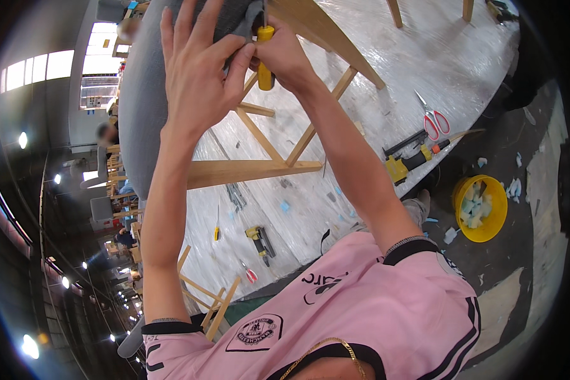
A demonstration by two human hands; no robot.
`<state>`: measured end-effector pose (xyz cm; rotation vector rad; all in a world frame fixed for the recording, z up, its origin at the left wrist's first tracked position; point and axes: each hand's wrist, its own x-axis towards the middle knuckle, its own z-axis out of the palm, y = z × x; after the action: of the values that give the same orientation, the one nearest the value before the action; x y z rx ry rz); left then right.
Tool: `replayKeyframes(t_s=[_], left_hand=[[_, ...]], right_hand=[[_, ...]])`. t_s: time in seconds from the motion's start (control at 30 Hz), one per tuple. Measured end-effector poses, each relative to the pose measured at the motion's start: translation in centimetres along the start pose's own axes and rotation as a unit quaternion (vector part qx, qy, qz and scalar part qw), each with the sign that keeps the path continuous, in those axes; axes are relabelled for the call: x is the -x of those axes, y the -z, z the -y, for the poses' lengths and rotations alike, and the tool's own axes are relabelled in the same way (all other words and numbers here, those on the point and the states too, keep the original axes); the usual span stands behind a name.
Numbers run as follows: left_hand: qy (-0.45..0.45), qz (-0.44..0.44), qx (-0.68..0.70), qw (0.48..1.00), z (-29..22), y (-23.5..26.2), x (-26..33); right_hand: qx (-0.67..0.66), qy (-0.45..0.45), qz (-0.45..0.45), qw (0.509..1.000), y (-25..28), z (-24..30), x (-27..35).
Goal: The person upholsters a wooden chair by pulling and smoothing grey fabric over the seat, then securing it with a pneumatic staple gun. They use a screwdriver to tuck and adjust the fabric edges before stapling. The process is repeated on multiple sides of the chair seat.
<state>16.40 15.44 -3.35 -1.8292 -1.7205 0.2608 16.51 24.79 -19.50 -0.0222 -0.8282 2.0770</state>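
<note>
A chair with a grey upholstered part (142,95) and a pale wooden frame (253,172) lies tipped over at the top of the head view. My left hand (199,76) rests on the grey fabric with its fingers spread, the thumb close against the fingers of the other hand. In my right hand (288,57) is a screwdriver with a yellow and black handle (266,60). Its shaft points away from me, beside the fabric edge. The tip and the spot it meets are cut off by the top of the picture.
Plastic film covers the table (437,63). On it lie red-handled scissors (436,123), a yellow staple gun (405,166), a second staple gun (258,244), another yellow screwdriver (217,232) and smaller scissors (250,273). A yellow bucket (500,218) of foam scraps stands on the floor.
</note>
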Motion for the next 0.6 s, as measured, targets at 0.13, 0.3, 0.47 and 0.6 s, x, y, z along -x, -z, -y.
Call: replayKeyframes(t_s=[0.13, 0.3, 0.47, 0.6], left_hand=[[-0.022, -0.106, -0.037, 0.993, 1.3, -2.4, 0.6], [0.076, -0.174, 0.057, 0.980, 1.4, -3.8, 1.0], [0.084, -0.169, 0.037, 0.981, 1.0, -3.4, 1.2], [0.069, -0.169, 0.029, 0.983, 1.6, -3.7, 1.2]], right_hand=[[-0.012, 0.035, -0.053, 0.998, -0.7, -1.6, -0.4], [0.053, -0.022, -0.069, 0.996, 2.2, -2.6, 9.0], [0.157, -0.029, -0.043, 0.986, 3.7, -3.6, 14.8], [0.163, -0.047, -0.019, 0.985, 3.6, -4.8, 15.4]])
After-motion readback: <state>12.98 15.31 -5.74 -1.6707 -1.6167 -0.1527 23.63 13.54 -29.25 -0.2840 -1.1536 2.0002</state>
